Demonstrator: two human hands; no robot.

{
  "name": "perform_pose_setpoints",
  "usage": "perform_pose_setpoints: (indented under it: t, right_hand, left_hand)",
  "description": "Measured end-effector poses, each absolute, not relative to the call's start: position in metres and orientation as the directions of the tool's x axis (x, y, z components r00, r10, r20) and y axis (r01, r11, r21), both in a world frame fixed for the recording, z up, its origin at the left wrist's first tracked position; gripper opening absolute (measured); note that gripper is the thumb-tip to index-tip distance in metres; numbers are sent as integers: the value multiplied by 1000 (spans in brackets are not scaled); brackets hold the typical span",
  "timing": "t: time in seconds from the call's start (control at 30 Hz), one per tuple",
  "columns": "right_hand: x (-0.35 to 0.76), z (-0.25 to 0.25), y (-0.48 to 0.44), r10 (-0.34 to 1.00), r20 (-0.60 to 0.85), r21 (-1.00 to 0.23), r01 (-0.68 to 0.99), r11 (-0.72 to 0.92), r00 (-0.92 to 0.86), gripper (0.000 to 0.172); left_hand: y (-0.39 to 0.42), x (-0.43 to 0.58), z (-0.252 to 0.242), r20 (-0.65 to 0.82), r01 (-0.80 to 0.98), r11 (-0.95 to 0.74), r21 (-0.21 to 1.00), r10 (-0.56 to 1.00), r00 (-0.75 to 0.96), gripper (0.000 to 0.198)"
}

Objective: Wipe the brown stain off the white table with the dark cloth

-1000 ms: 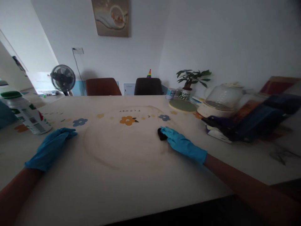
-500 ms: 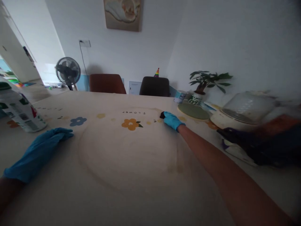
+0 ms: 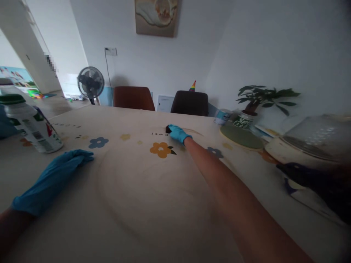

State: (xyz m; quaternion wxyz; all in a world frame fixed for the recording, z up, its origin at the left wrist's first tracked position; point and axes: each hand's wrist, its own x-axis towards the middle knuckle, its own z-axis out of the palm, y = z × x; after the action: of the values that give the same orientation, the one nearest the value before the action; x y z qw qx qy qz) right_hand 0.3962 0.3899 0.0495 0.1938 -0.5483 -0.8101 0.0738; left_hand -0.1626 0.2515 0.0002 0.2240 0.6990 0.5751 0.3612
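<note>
Both my hands wear blue gloves. My right hand is stretched far across the table, closed on a small dark pad that it presses onto the flowered cloth beside the printed word. My left hand rests on the cloth at the near left, its fingers lying flat and together, holding nothing. A white bottle with a green cap stands just beyond it.
A green round mat, a potted plant and a small tin stand at the far right. A domed white appliance and dark objects crowd the right edge. Two chairs and a fan are behind the table.
My right hand has slid the dark pad away from me and leftward, from mid-table to the far side by the printed word. The left hand has stayed in place.
</note>
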Motion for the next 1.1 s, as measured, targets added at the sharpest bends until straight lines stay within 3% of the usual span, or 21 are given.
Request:
perform_pose_setpoints:
  t: [0.13, 0.3, 0.6, 0.8, 0.9, 1.1]
  right_hand:
    - [337, 42, 387, 941, 172, -357, 871, 337, -293, 64]
    - [293, 46, 352, 887, 137, -407, 791, 457, -441, 81]
    - [314, 56, 238, 716, 114, -557, 552, 620, -689, 71]
    - [358, 58, 132, 688, 79, -609, 511, 607, -722, 83]
    - [391, 56, 86, 709, 74, -666, 494, 559, -702, 76]
    - [451, 49, 37, 796, 35, -718, 539, 441, -605, 45]
  left_hand:
    - [250, -156, 7, 270, 619, -275, 736, 957, 103, 43]
    - [242, -132, 35, 241, 574, -220, 789, 970, 40, 53]
    - [237, -118, 55, 231, 525, -240, 817, 969, 84, 50]
    - [240, -120, 57, 224, 551, -251, 796, 967, 118, 48]
    - [239, -121, 57, 219, 542, -242, 805, 970, 108, 48]
    - [240, -122, 49, 254, 512, -269, 816, 962, 100, 49]
